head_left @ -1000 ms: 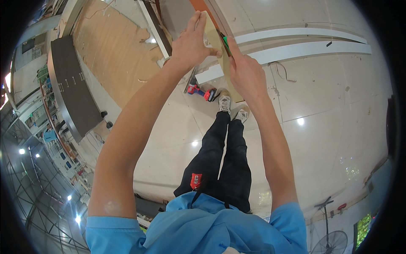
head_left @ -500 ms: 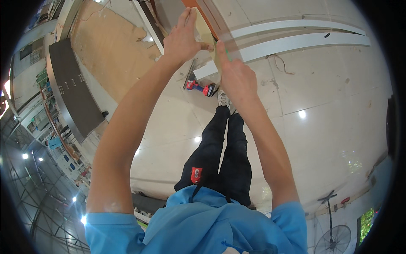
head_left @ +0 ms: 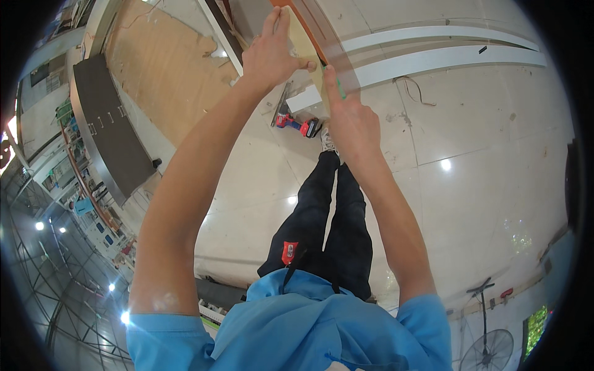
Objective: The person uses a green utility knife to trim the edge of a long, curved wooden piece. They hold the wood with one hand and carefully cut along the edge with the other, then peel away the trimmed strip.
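Note:
My left hand (head_left: 270, 57) lies on a long cream strip (head_left: 301, 41) at the top of the view, its fingers stretched along the strip and its thumb spread out across it. Closed around a slim green-handled tool with a dark tip (head_left: 340, 86), my right hand (head_left: 355, 123) has its index finger laid along the handle. The tip is at the border between the cream strip and an orange band (head_left: 307, 26). A translucent brownish sheet (head_left: 344, 60) borders the band on the right. The tool's working end is too small to make out.
A red and blue cordless drill (head_left: 298, 124) lies on the floor near my shoes. Long white boards (head_left: 442, 63) extend right, with a loose wire (head_left: 411, 90) beside them. At left are a worn brown sheet (head_left: 164, 68) and a dark panel with handles (head_left: 111, 133). A fan (head_left: 487, 353) stands lower right.
My right hand has shifted slightly down and right, and more of the green handle now shows. My left hand keeps its place on the cream strip. The whole view has moved a little.

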Motion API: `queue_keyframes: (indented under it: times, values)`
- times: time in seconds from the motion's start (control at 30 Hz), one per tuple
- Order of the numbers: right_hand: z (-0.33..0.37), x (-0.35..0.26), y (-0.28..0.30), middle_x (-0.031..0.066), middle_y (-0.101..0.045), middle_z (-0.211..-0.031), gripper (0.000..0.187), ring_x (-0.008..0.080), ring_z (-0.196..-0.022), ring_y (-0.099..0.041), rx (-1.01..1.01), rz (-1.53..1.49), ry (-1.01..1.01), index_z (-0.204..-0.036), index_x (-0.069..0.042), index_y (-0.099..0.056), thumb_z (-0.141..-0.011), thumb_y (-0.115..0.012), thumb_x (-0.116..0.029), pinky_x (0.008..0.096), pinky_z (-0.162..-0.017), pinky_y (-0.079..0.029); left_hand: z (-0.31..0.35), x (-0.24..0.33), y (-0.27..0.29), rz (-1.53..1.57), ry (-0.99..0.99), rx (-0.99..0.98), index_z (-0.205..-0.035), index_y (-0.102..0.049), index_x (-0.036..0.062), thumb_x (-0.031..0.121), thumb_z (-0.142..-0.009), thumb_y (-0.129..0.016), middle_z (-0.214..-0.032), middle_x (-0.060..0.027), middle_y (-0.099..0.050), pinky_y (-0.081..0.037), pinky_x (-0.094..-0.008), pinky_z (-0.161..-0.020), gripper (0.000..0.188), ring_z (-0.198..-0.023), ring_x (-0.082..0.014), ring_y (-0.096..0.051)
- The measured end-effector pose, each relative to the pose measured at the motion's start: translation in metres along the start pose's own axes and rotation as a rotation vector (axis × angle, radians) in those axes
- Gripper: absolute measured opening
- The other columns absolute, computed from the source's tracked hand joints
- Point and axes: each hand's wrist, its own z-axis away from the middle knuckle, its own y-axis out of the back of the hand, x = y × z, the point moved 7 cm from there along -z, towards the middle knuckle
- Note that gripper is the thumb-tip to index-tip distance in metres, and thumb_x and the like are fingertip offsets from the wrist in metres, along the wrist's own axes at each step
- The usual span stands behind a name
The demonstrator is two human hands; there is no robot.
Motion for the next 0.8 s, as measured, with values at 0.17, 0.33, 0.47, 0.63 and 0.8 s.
queue_keyframes:
  times: [0.17,0.33,0.47,0.63,0.8]
  values:
    - [0.002,0.003,0.0,0.0326,-0.068,-0.12,0.097,0.0439,-0.08,-0.076,0.01,-0.007,-0.008,-0.172,-0.022,-0.027,-0.087,-0.065,0.003,0.0519,-0.071,-0.062,-0.001,0.002,-0.005,0.043,0.094,-0.198,-0.172,-0.008,0.0017,0.036,-0.073,-0.095,-0.18,-0.0176,-0.014,-0.05,-0.0504,-0.116,0.136,-0.148,-0.0451,-0.048]
    - [0.001,0.003,-0.001,0.0295,-0.07,-0.112,0.094,0.0444,-0.08,-0.076,-0.066,-0.019,-0.047,-0.172,-0.023,-0.026,-0.09,-0.067,-0.002,0.0525,-0.071,-0.062,0.001,0.012,0.014,0.027,0.112,-0.139,-0.17,-0.024,0.0088,0.054,-0.065,-0.097,-0.175,-0.0061,-0.028,-0.056,-0.053,-0.105,0.135,-0.137,-0.0428,-0.059]
    - [0.002,0.004,0.0,0.0251,-0.071,-0.101,0.095,0.0439,-0.079,-0.076,-0.065,0.047,-0.056,-0.173,-0.025,-0.024,-0.091,-0.069,-0.005,0.0526,-0.071,-0.061,0.0,0.011,0.007,0.107,0.192,-0.326,-0.171,-0.012,0.0007,0.035,-0.075,-0.094,-0.18,-0.0166,-0.016,-0.048,-0.0491,-0.119,0.13,-0.15,-0.0433,-0.046]
    - [0.007,0.002,0.003,0.0202,-0.068,-0.09,0.088,0.0374,-0.071,-0.075,-0.023,0.067,-0.003,-0.17,-0.017,-0.031,-0.091,-0.065,-0.003,0.0471,-0.063,-0.062,0.0,0.016,0.016,0.07,0.105,-0.195,-0.171,-0.012,0.0005,0.038,-0.075,-0.093,-0.18,-0.016,-0.015,-0.052,-0.0502,-0.112,0.131,-0.143,-0.0439,-0.054]
    - [0.004,0.01,0.002,0.0208,-0.069,-0.092,0.09,0.0392,-0.072,-0.074,-0.075,0.111,-0.032,-0.171,-0.022,-0.03,-0.09,-0.066,-0.002,0.0488,-0.064,-0.061,-0.001,0.015,0.014,0.089,0.134,-0.235,-0.171,-0.012,-0.0005,0.041,-0.074,-0.093,-0.179,-0.018,-0.018,-0.055,-0.0514,-0.108,0.133,-0.136,-0.0457,-0.06]
